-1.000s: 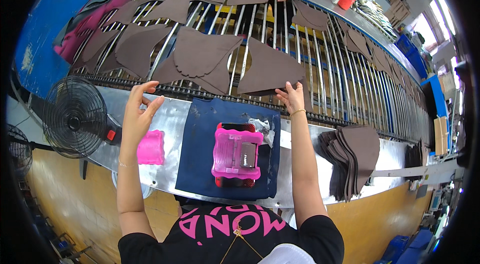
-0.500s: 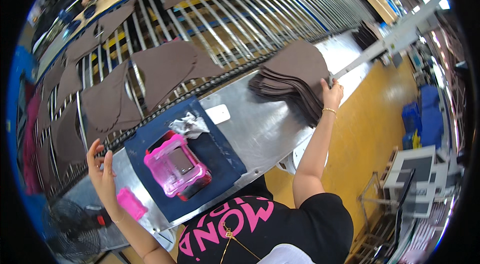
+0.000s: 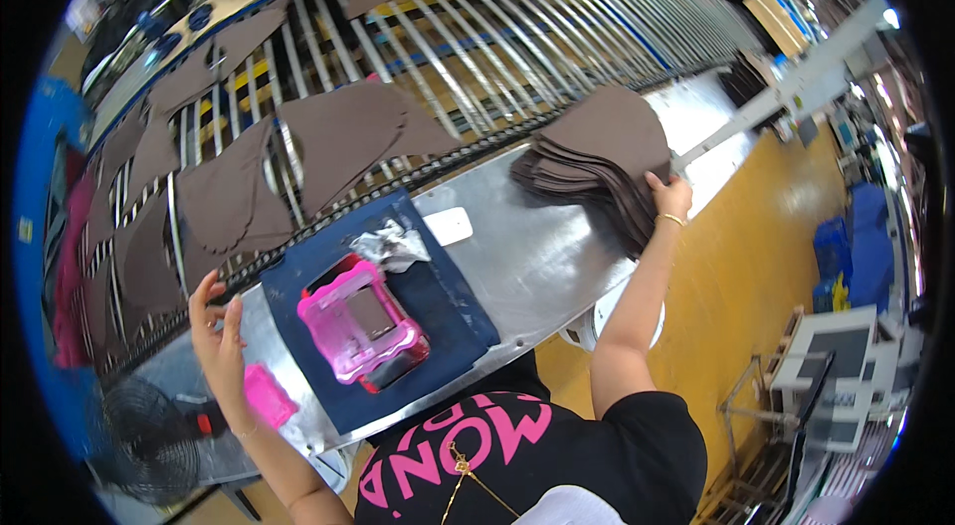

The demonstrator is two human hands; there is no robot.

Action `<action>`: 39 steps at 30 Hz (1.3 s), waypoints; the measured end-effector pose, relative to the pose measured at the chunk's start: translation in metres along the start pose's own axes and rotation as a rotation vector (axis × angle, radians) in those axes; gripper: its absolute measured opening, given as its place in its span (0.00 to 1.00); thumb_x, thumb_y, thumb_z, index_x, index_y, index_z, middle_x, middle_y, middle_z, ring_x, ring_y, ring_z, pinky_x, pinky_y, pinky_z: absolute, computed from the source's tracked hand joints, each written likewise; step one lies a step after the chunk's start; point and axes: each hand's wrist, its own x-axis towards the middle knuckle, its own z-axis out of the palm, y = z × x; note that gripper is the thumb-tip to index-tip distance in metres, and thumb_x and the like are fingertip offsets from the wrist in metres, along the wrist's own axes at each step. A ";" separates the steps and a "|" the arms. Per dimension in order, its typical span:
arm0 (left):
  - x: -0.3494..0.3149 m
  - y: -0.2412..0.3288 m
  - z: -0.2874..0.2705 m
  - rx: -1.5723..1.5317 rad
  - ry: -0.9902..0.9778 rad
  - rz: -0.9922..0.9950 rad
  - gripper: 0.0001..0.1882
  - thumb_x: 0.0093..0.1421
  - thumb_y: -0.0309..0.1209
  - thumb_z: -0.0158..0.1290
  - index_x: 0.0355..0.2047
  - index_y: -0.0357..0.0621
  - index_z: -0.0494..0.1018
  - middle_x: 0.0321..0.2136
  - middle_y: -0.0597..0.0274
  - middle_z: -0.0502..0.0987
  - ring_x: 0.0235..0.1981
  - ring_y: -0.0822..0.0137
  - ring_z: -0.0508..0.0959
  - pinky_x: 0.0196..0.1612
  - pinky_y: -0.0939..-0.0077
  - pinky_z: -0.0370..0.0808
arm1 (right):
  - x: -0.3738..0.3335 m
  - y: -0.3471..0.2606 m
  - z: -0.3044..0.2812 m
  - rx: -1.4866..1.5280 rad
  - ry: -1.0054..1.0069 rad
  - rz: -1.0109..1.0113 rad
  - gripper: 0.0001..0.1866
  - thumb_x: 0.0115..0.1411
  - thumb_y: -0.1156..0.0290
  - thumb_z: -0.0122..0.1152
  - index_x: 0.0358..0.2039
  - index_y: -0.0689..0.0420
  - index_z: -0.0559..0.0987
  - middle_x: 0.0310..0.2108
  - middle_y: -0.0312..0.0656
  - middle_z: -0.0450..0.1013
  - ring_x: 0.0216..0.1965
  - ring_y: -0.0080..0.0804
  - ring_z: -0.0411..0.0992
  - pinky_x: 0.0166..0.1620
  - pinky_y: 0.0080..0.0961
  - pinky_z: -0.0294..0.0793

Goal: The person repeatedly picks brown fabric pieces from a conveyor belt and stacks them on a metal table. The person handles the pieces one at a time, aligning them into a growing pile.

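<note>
My right hand (image 3: pixel 671 197) is at the right edge of a fanned stack of brown cut panels (image 3: pixel 609 132), fabric or leather-like. Its thumb and fingers pinch that edge; how many panels lie between them I cannot tell. Off to the left, my left hand (image 3: pixel 218 341) is raised with curved, parted fingers and holds nothing. It hovers beside the conveyor's near edge, above a small pink tray or lid (image 3: pixel 269 396). Between my hands, a pink scallop-rimmed container (image 3: pixel 348 366) with a dark panel inside rests on a dark blue mat (image 3: pixel 453 311).
Loose brown panels (image 3: pixel 333 132) lie across a roller conveyor (image 3: pixel 448 58) beyond the metal table (image 3: pixel 517 276). A crumpled cloth (image 3: pixel 393 247) and a white card-like item (image 3: pixel 449 226) are near the mat. A black fan (image 3: pixel 149 436) stands left; a metal arm (image 3: pixel 766 92) slants behind the stack.
The view has shifted slightly, moving the scene rightward. My right hand's fingers have drawn closer together on the stack's edge. My left hand stays raised, fingers still apart.
</note>
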 end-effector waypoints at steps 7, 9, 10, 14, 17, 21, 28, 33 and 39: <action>-0.003 0.006 0.005 -0.045 -0.005 0.009 0.23 0.55 0.24 0.58 0.52 0.46 0.70 0.40 0.64 0.70 0.26 0.80 0.69 0.20 0.89 0.62 | 0.052 0.043 0.019 -0.105 0.021 -0.198 0.36 0.40 0.47 0.73 0.41 0.67 0.79 0.38 0.54 0.76 0.43 0.48 0.74 0.48 0.37 0.71; -0.005 0.011 0.004 -0.020 0.007 0.008 0.23 0.54 0.27 0.59 0.51 0.46 0.70 0.39 0.64 0.71 0.25 0.80 0.68 0.21 0.89 0.62 | 0.057 0.044 0.026 0.039 -0.078 -0.204 0.38 0.41 0.46 0.73 0.36 0.72 0.78 0.32 0.53 0.78 0.36 0.44 0.76 0.44 0.32 0.72; -0.006 0.011 0.003 0.002 0.001 0.007 0.23 0.54 0.27 0.59 0.51 0.46 0.71 0.39 0.64 0.71 0.25 0.80 0.68 0.21 0.88 0.63 | 0.055 0.045 0.024 0.152 -0.111 -0.207 0.38 0.41 0.46 0.73 0.34 0.74 0.78 0.28 0.51 0.78 0.33 0.40 0.76 0.43 0.30 0.72; -0.004 0.006 0.004 -0.008 0.003 0.052 0.22 0.54 0.29 0.60 0.50 0.46 0.71 0.38 0.63 0.71 0.24 0.78 0.67 0.24 0.86 0.64 | 0.086 0.059 0.005 0.219 -0.361 -0.134 0.37 0.43 0.53 0.75 0.37 0.78 0.75 0.34 0.50 0.77 0.34 0.35 0.74 0.41 0.29 0.73; -0.005 0.009 0.003 -0.004 -0.002 0.052 0.22 0.54 0.30 0.60 0.50 0.45 0.71 0.38 0.62 0.71 0.23 0.77 0.67 0.27 0.84 0.66 | 0.067 0.061 -0.002 0.312 -0.259 -0.532 0.25 0.56 0.66 0.64 0.49 0.70 0.71 0.38 0.48 0.75 0.27 0.33 0.75 0.31 0.26 0.75; 0.000 0.015 0.005 0.022 -0.025 0.073 0.22 0.55 0.31 0.59 0.50 0.43 0.70 0.37 0.61 0.71 0.22 0.76 0.67 0.28 0.83 0.67 | 0.044 0.044 -0.028 0.259 -0.134 -0.474 0.24 0.66 0.66 0.48 0.61 0.55 0.59 0.37 0.46 0.72 0.17 0.28 0.73 0.15 0.15 0.67; 0.005 0.036 0.028 -0.134 -0.094 0.145 0.23 0.55 0.28 0.59 0.51 0.41 0.70 0.46 0.62 0.67 0.38 0.73 0.73 0.37 0.81 0.75 | -0.158 -0.127 -0.133 0.894 -0.373 -0.722 0.17 0.67 0.65 0.46 0.53 0.58 0.65 0.33 0.42 0.74 0.17 0.24 0.72 0.14 0.13 0.66; 0.005 0.041 0.030 -0.348 -0.114 0.160 0.31 0.56 0.31 0.59 0.59 0.41 0.62 0.54 0.55 0.65 0.52 0.64 0.71 0.48 0.73 0.74 | -0.255 -0.168 -0.098 1.214 -0.771 -0.864 0.17 0.65 0.65 0.51 0.50 0.60 0.64 0.36 0.44 0.72 0.21 0.27 0.74 0.14 0.16 0.72; -0.032 0.035 -0.068 -0.271 0.127 0.021 0.07 0.60 0.23 0.53 0.38 0.33 0.73 0.28 0.61 0.78 0.19 0.74 0.77 0.17 0.87 0.69 | -0.320 -0.183 -0.052 1.083 -0.940 -1.330 0.14 0.55 0.78 0.63 0.43 0.63 0.74 0.35 0.44 0.78 0.31 0.28 0.77 0.37 0.21 0.73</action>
